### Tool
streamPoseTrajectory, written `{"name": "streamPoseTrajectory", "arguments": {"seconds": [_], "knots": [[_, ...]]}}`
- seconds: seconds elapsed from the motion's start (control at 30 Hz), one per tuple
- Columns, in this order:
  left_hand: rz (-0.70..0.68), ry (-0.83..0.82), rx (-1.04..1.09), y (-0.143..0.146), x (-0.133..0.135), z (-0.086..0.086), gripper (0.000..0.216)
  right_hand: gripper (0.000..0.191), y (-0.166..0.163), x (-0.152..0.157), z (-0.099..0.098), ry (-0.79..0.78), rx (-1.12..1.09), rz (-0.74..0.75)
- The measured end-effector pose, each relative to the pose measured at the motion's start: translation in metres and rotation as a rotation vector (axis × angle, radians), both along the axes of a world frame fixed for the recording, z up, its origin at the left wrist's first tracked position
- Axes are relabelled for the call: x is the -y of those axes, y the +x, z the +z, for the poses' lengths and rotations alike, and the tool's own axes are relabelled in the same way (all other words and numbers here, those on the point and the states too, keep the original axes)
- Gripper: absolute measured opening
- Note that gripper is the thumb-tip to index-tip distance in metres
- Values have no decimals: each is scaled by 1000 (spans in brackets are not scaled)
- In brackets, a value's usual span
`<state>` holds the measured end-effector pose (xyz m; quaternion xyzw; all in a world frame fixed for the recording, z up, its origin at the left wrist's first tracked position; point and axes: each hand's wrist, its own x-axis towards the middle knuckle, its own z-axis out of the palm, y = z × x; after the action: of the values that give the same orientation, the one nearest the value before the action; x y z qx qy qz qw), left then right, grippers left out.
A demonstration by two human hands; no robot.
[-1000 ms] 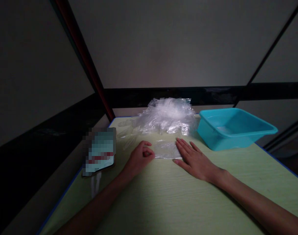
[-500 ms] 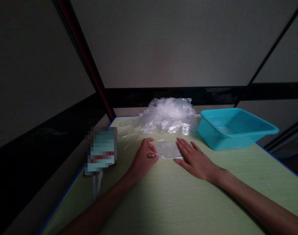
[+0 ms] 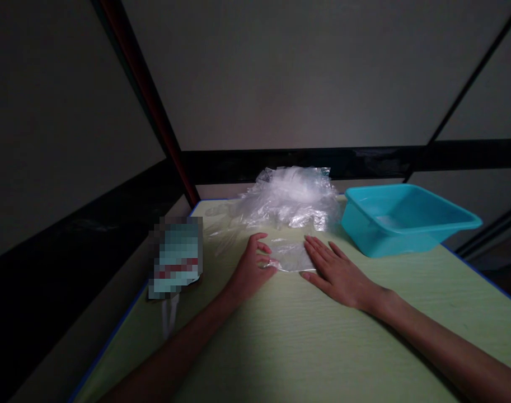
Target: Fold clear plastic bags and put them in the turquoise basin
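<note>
A flat, roughly rectangular piece of thin clear plastic (image 3: 289,256) lies on the table between my hands. My right hand (image 3: 333,271) rests palm down on its right end, fingers stretched out and thumb apart. At the other end is my left hand (image 3: 255,268), its fingers curled but spaced apart, with the thumb by the near left corner of the plastic. Just beyond is a crumpled pile of clear plastic (image 3: 295,196), with finger-like strips at its left side resembling disposable gloves.
A turquoise plastic basin (image 3: 410,238) stands at the right, near the table's edge. On the left is a pixelated item (image 3: 177,254) with pale straps (image 3: 170,313) hanging toward me. The light green table (image 3: 280,347) meets panelled walls at the back and left.
My left hand's fingers have loosened from a pinch at the plastic's left edge and spread, shifting slightly right. My right hand stays flat on the plastic. The view has shifted a little.
</note>
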<state>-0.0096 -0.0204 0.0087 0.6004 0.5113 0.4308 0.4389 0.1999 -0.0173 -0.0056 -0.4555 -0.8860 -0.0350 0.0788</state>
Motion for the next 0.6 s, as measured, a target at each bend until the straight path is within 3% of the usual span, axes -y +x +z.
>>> {"name": "streamPoseTrajectory", "arguments": {"seconds": [0.4, 0.6], "knots": [[128, -60, -35, -15, -4, 2, 51, 68, 1, -1, -2, 11, -5, 5], [162, 45, -174, -24, 1, 4, 50, 68, 0, 0, -1, 10, -12, 4]]}}
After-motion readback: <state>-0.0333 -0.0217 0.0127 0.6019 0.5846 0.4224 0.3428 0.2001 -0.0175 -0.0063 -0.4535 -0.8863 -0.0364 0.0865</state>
